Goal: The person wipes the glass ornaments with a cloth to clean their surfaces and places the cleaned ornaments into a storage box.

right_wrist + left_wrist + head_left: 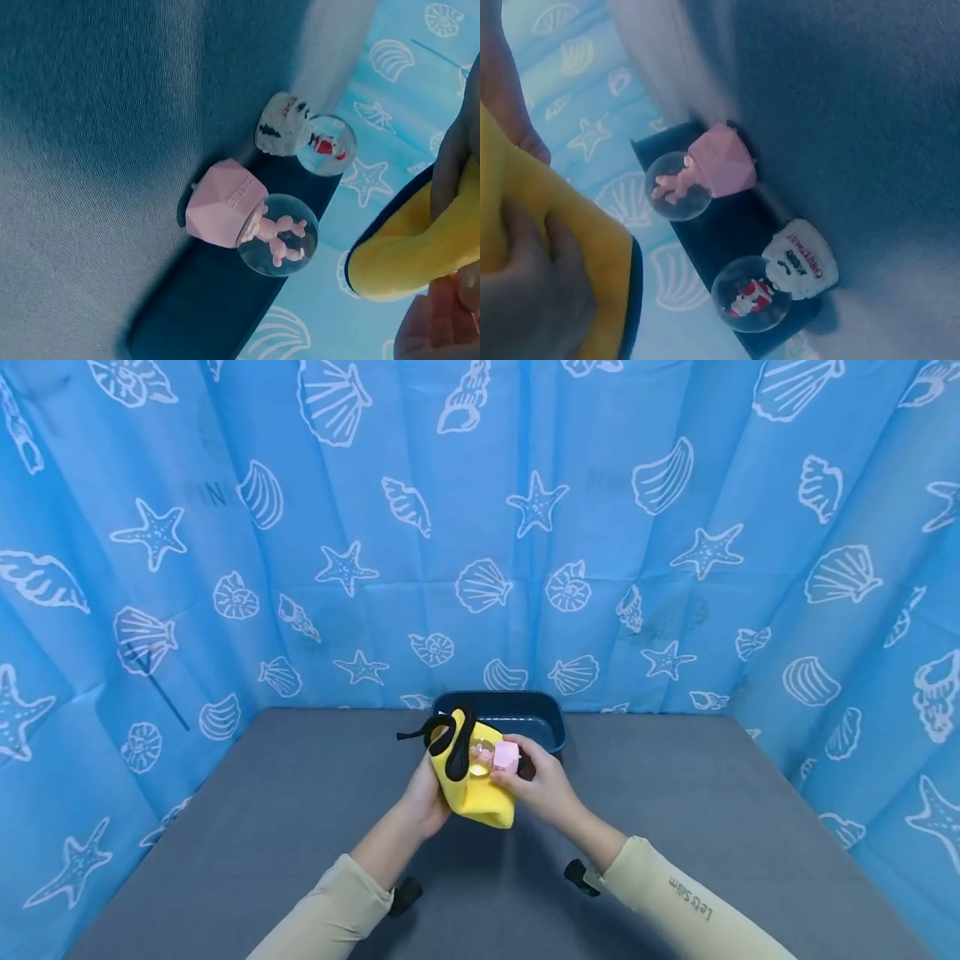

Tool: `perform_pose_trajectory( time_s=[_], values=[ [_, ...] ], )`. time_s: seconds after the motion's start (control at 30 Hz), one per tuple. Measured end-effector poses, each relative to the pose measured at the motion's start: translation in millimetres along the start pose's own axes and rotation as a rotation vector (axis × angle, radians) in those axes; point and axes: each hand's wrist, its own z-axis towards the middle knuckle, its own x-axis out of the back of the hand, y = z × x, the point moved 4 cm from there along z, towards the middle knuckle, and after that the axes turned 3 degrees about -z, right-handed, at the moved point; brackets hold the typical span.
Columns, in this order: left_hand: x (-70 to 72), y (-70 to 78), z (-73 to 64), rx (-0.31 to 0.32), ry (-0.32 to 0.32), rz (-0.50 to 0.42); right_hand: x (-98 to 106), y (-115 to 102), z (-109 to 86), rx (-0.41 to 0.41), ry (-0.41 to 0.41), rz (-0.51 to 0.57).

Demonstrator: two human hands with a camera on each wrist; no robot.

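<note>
Head view, just below centre: the right hand [543, 785] had thumb and fingers pinched on the pink base of a clear-balled snow globe [504, 757], while the left hand [426, 797] gripped a yellow, black-edged cloth [476, 793] from its left. Wiping, by the look of it! The next move seemed to call for turning the ball against the fabric, pinch firm. The globe lay between both hands, before the dark-blue rectangular tray [553, 714].

Sleeve [686, 903] reads "Let's Slim"; white globe base [808, 259], "Merry Christmas"
</note>
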Motion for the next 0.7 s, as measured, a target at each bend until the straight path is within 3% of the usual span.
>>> perform_pose_trajectory(
  time_s=[0.1, 0.17, 0.23, 0.47, 0.7],
  values=[
    [-2.6, -0.1, 1.0, 0.004, -0.078, 0.012, 1, 1, 1.0, 0.018, 0.005, -0.014],
    [-3.6, -1.5, 0.9, 0.011, -0.082, 0.049, 0, 0, 1.3, 0.041, 0.007, -0.02],
    [-4.3, -3.6, 1.2, 0.009, -0.047, 0.109, 0, -1, 0.6, 0.075, 0.011, -0.034],
    [-8.3, -6.9, -1.5, -0.015, 0.19, 0.261, -5, -3, -4.8, 0.248, 0.035, -0.08],
    [-1.6, -4.1, 1.4, -0.005, 0.224, 0.257, -8, -1, -10.0, 0.357, -0.006, -0.058]
  ],
)
